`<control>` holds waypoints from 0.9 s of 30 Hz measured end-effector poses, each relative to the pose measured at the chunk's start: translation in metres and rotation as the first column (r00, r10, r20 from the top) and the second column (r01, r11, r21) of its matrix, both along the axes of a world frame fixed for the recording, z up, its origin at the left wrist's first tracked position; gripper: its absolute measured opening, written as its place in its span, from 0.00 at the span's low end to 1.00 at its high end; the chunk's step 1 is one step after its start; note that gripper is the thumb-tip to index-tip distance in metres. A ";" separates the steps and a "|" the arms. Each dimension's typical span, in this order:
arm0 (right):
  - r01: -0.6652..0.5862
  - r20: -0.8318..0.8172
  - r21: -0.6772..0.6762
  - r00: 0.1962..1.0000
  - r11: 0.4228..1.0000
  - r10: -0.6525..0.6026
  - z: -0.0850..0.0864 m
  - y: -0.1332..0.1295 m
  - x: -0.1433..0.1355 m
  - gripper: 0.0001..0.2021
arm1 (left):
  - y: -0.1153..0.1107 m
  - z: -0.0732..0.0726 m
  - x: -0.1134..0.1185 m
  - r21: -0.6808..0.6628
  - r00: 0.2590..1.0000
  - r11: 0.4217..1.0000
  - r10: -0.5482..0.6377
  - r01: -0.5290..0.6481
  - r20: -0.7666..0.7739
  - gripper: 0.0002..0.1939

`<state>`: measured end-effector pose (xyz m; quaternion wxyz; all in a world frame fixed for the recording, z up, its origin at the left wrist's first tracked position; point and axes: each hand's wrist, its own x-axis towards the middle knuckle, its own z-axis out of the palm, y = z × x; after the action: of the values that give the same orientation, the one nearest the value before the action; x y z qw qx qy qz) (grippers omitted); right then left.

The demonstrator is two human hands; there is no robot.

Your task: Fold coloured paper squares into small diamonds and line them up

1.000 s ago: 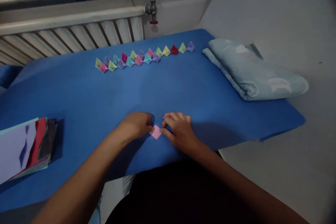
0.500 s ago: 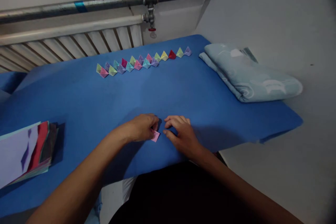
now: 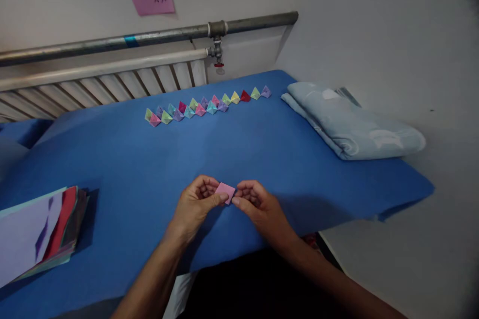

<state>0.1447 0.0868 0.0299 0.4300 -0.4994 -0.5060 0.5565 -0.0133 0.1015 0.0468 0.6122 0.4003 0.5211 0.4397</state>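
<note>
A small folded pink paper square [image 3: 226,190] is held above the bed's front part, one corner pointing up. My left hand [image 3: 194,204] pinches it from the left, thumb on its front face and fingers curled behind. My right hand [image 3: 260,207] is just beside the paper's right corner, its fingers bent and the thumb a little apart from them. The thumb tip comes very near the paper's lower right edge; whether it touches cannot be made out.
Folded paper pieces in many colours [image 3: 200,108] stand in rows across the blue sheet [image 3: 142,159]. Coloured paper sheets [image 3: 26,234] are stacked at left. A folded pale blue blanket [image 3: 355,124] lies at right. Behind are a radiator [image 3: 112,67] and a metal pipe [image 3: 168,35].
My left hand has turned and raised the pink paper, so its whole face shows now. My right hand has come closer to it. The view has tilted upward.
</note>
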 end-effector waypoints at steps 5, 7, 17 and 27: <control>-0.083 -0.066 -0.047 0.995 0.995 0.080 -0.001 -0.001 -0.006 0.07 | -0.007 -0.006 0.007 -0.047 0.993 0.995 0.086 -0.082 0.079 0.16; -0.070 -0.051 -0.065 0.996 0.995 0.066 -0.001 -0.001 -0.006 0.07 | -0.008 -0.008 0.007 -0.072 0.994 0.995 0.078 -0.072 0.081 0.15; -0.073 0.050 -0.083 0.996 0.994 0.077 0.006 0.002 0.000 0.06 | -0.007 0.002 -0.006 -0.081 0.993 0.991 -0.102 0.106 0.053 0.19; -0.153 0.292 0.159 0.951 0.975 0.102 0.008 0.010 0.002 0.05 | -0.005 0.001 -0.013 0.099 0.941 0.961 -0.225 0.256 -0.254 0.09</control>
<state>0.1466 0.0964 0.0376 0.3599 -0.4987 -0.6415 0.4585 -0.0267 0.0962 0.0475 0.5662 0.5506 0.5085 0.3430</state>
